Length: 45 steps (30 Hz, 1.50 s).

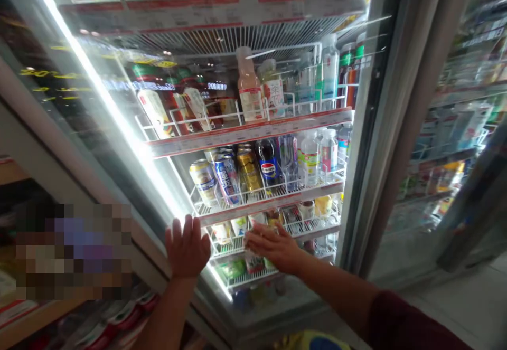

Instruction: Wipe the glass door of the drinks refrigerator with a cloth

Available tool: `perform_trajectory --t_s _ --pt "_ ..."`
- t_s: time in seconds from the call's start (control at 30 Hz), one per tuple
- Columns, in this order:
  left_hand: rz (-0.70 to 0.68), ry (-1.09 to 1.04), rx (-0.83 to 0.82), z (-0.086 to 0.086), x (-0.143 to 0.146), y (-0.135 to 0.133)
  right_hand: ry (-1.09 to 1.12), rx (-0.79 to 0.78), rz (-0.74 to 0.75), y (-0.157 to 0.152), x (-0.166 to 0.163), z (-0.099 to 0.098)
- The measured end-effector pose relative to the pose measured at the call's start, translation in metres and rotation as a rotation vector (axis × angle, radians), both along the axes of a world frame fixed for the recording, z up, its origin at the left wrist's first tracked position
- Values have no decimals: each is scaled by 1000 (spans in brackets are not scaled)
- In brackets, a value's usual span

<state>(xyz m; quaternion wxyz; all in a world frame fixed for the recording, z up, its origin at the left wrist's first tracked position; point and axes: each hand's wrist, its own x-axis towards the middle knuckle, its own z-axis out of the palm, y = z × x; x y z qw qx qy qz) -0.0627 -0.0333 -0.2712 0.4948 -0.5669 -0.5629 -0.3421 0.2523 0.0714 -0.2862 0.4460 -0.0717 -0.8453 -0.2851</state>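
In the head view, my left hand (187, 248) is raised with its fingers spread, palm toward the glass front of a lit drinks cooler (368, 144). Whether it touches the glass, I cannot tell. To its right, my right hand (274, 247) reaches across the lower shelves with fingers stretched out and holding nothing visible. Above the hands, one shelf (273, 202) carries a white-and-yellow can (203, 182), a blue can (227, 180), a gold can (249, 169) and a dark bottle with a blue label (269, 168). A pink bottle (250, 96) stands one shelf higher.
Another glass cooler door (447, 128) with bottles behind it is on the right. At the left are wooden shelves (43, 315) with red packages and a pixelated patch. A yellow-and-blue item (312, 341) lies low in front; tiled floor (455, 308) shows at lower right.
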Motion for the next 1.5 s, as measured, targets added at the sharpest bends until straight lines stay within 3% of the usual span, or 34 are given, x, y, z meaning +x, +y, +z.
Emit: perform_trajectory --t_s 0.17,0.37,0.57,0.77,0.97,1.2,1.4,1.5 --pt "5 26 10 2 2 1 310 -70 -125 23 28 22" --pt "-15 2 13 4 5 1 81 51 -69 18 41 2" --pt "-24 37 35 -1 -3 5 240 -35 -90 30 54 10" --pt "5 77 90 -8 -17 10 192 16 -90 39 69 -9" --pt "-59 -104 95 -13 -20 13 476 -93 -249 65 110 11" --pt "-56 -17 89 -7 -11 11 420 -108 -262 63 128 -37" --pt "-65 -53 87 -3 -7 10 743 -190 -362 93 141 -3" --pt "-75 -58 98 -4 -7 11 618 -163 -327 82 131 -16"
